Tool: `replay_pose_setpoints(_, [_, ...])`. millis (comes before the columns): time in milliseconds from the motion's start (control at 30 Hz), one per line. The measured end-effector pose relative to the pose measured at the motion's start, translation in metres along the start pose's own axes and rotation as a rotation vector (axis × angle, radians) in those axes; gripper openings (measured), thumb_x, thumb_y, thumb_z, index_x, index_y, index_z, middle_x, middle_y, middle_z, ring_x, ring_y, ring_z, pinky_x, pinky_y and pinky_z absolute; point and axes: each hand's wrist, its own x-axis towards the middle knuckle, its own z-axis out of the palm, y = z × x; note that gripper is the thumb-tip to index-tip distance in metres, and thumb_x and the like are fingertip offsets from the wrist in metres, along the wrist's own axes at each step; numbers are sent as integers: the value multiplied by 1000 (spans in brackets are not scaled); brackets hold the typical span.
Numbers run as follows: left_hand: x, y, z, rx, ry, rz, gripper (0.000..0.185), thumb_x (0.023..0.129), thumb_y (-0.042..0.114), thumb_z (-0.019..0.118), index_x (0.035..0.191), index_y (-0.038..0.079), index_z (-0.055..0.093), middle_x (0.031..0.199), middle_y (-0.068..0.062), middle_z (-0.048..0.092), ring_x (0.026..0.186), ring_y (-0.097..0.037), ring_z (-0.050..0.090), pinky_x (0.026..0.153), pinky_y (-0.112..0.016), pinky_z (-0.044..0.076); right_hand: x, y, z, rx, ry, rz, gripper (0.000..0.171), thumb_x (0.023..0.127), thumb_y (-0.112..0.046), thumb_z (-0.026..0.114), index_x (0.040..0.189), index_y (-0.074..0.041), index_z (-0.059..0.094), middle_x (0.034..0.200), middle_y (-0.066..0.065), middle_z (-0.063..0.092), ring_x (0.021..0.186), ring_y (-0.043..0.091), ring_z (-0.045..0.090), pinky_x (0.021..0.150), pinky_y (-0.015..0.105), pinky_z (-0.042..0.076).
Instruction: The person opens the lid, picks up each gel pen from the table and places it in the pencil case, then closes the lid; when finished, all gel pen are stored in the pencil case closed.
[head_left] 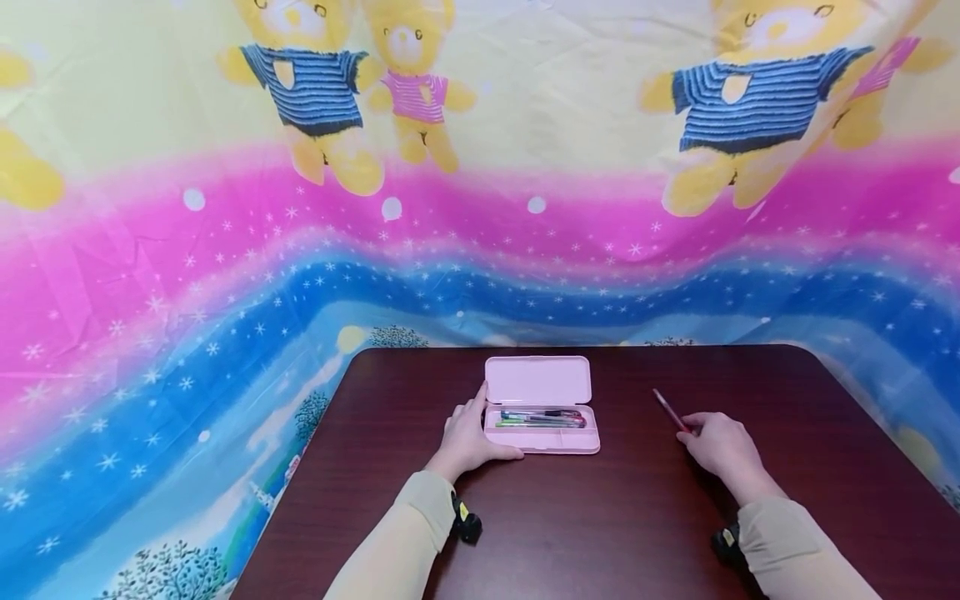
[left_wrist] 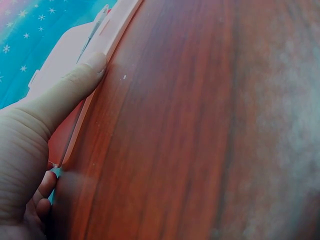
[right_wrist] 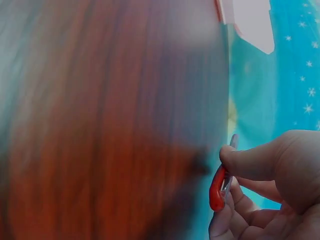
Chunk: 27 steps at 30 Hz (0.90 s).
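The pink pencil case (head_left: pixel 542 406) lies open near the far middle of the dark wooden table (head_left: pixel 600 533), a flat rounded-corner plastic box with its lid folded back toward the hanging cloth. Several slim pens (head_left: pixel 542 417) lie lengthwise in its shallow tray, side by side.

The left hand (head_left: pixel 468 437) rests against the case's left end and near edge. In the left wrist view its thumb lies straight along the smooth pink rim while the other fingers curl loosely below, so the hand steadies the box more than grips it.

The right hand (head_left: pixel 722 446) sits on the table well apart from the case, to its right. Thumb and fingers are pinched on a thin red pen (head_left: pixel 670 410), whose free end slants up and away toward the far edge. The right wrist view shows a glossy red clip or cap under the thumb tip, though the blur there makes it hard to tell which.

The tabletop is polished, reddish brown, with long streaked grain. Behind it hangs a crinkled printed sheet (head_left: pixel 225 275) with yellow teddy bears, a pink band and starry blue.
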Motion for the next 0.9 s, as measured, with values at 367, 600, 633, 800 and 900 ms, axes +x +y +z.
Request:
replay_pose_setpoints(367, [0,1,-1,-2,0,4,152,61,72,100,179,21,18,176,-9,43,151,-39,48,124,-64,40,3,-51,4,38,111,-147,36,100,-18,80,134,-7,79,111,23,77,86,31,62,72,40,46])
replay_pose_setpoints(600, [0,-1,0,-11,-2,-10,153,60,72,101,179,25,17,175,-9,44,151,-38,47,124,-62,41,8,-89,17,46,110,-252,29,99,-15,82,128,-13,84,111,18,75,90,29,65,79,43,51])
replay_pose_setpoints(633, [0,-1,0,-10,-3,-11,154,59,73,101,179,25,17,175,-10,44,151,-38,47,124,-62,41,9,-94,20,45,109,-265,29,98,-14,82,127,-14,84,110,16,76,89,27,65,79,42,51])
replay_pose_setpoints(800, [1,-3,2,10,-10,-8,154,59,75,100,179,24,17,175,-10,45,150,-36,47,124,-61,41,14,-112,29,24,89,-318,30,97,-11,81,127,-15,85,107,13,75,88,25,65,81,43,54])
replay_pose_setpoints(900, [1,-2,1,10,-4,5,154,60,74,100,179,22,17,174,-11,46,150,-37,48,122,-62,42,17,-121,34,5,67,-345,30,97,-10,81,127,-16,85,104,12,74,88,24,65,81,43,56])
